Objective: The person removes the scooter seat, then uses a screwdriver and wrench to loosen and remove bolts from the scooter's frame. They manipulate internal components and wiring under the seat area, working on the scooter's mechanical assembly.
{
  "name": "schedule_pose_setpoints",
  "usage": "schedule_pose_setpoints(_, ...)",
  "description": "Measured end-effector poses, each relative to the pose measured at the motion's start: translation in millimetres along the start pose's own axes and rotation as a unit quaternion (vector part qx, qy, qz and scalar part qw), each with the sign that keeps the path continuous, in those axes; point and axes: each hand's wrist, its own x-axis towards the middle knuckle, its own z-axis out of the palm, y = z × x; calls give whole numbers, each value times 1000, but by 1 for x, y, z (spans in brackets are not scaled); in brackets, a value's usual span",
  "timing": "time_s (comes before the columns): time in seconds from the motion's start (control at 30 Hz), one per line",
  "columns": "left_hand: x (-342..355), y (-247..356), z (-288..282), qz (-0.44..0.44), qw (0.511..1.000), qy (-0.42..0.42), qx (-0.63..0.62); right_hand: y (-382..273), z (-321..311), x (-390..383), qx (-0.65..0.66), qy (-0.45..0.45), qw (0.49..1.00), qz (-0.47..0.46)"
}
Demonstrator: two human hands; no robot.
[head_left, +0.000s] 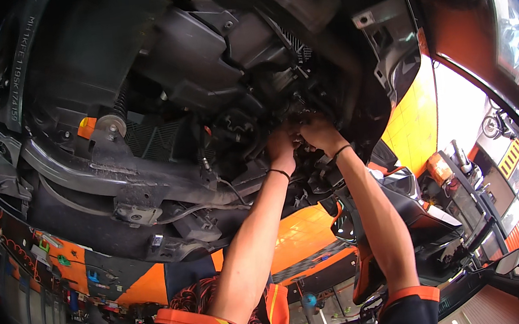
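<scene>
Both my arms reach into the opened body of a dark motor scooter, whose steel frame tube runs beside them. My left hand and my right hand are close together among dark engine parts. The fingers of each hand are curled inward. What they grip is too small and shadowed to make out. Close to my left hand are black hoses and housings. Below the hands, dark fittings show between my forearms.
A black plastic cover lies beyond the hands, with a coil spring to the left. A cable loops beside my left forearm. Another motorcycle stands to the right. Tools hang on an orange and black wall at lower left.
</scene>
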Motion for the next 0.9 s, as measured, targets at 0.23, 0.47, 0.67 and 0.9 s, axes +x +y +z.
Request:
schedule_pose_setpoints(0.23,-3,-3,-10,164,946,180,213,-16,-4,8,-128,-37,990,38)
schedule_pose_setpoints(0.47,13,-9,3,296,909,161,245,14,-4,34,-168,-39,984,-35)
schedule_pose_setpoints(0.67,36,-13,3,170,972,127,103,3,5,23,-141,-8,990,-16)
schedule_pose_setpoints(0.9,14,-3,-7,133,991,14,4,-3,6,15,-113,17,993,-13)
